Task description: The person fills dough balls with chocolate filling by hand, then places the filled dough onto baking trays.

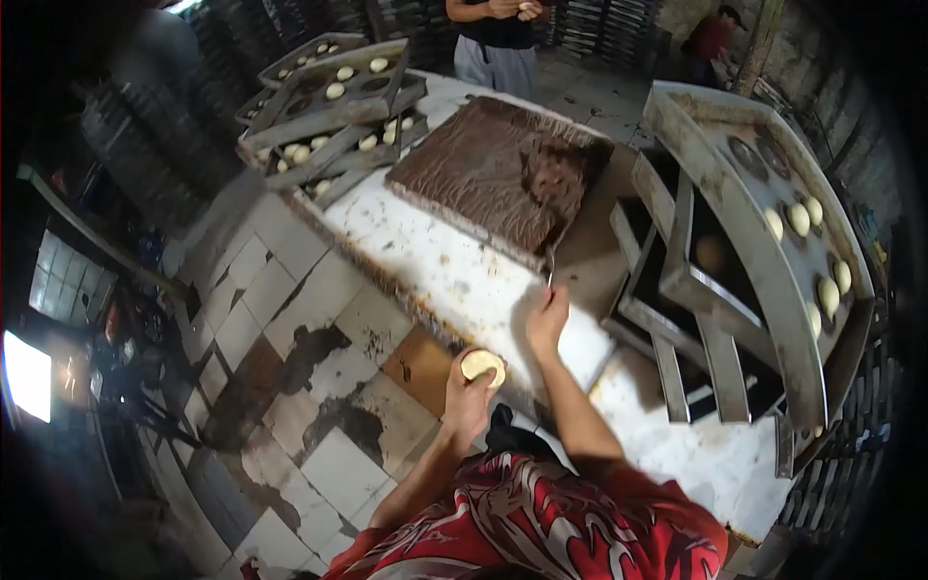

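Observation:
A pale, flattened round of dough (482,367) rests in my left hand (467,401), whose thumb presses on its face, beside the table's near edge. My right hand (548,321) is closed round the handle of a thin metal utensil (552,263). The utensil's far end touches the near corner of a large slab of dark brown filling (483,174) on the white table (416,242). A hollow with rough edges shows at the slab's right side.
Stacked metal trays (735,184) holding dough balls stand at the right, tilted and crossed. More trays (338,121) with dough balls are at the back left. A person (495,39) stands beyond the table; another person (713,41) is further right. Cracked floor tiles (290,329) lie left.

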`<action>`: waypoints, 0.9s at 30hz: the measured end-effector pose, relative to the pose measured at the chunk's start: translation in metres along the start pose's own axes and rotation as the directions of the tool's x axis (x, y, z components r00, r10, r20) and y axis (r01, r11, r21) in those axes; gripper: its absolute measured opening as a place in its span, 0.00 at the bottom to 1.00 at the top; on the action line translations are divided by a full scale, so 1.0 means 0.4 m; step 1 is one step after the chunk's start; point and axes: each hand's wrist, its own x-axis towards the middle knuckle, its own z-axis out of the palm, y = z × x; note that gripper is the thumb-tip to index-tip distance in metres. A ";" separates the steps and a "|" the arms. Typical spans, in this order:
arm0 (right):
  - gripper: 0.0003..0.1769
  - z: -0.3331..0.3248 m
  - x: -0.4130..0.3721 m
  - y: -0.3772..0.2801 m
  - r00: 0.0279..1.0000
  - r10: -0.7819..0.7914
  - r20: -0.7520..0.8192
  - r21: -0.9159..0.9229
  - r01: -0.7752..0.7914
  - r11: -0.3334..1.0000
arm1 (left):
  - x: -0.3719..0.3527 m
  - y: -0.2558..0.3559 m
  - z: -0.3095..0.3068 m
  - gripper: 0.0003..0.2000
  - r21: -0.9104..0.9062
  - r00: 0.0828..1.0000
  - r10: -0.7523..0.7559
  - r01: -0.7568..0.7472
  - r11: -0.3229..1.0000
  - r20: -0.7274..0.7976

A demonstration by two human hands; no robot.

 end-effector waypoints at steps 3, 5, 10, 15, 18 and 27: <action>0.11 -0.052 -0.044 -0.138 0.988 0.027 0.149 0.028 -0.031 0.999 | 0.124 -0.031 -0.010 0.20 0.316 0.995 -0.090 0.100 0.944 -0.044; 0.13 -0.043 -0.014 -0.174 0.976 0.049 0.214 -0.150 -0.017 0.989 | 0.144 -0.041 0.023 0.21 0.298 0.982 -0.150 0.110 0.948 0.114; 0.11 0.031 0.318 -0.133 0.984 -0.178 -0.005 -0.399 0.161 0.903 | 0.163 0.131 0.114 0.26 0.141 0.858 -0.269 0.230 0.963 0.438; 0.12 0.072 0.449 -0.139 0.997 -0.078 -0.023 -0.683 0.041 0.729 | 0.329 0.260 0.054 0.18 0.077 0.886 -0.295 0.287 0.955 0.358; 0.13 0.099 0.422 -0.212 0.972 0.199 0.125 -0.843 -0.002 0.538 | 0.430 0.313 -0.008 0.18 0.027 0.891 -0.323 0.332 0.943 0.319; 0.15 0.126 0.380 -0.224 0.914 0.380 0.143 -0.585 -0.231 0.777 | 0.594 0.373 -0.010 0.20 -0.068 0.860 -0.359 0.408 0.910 0.363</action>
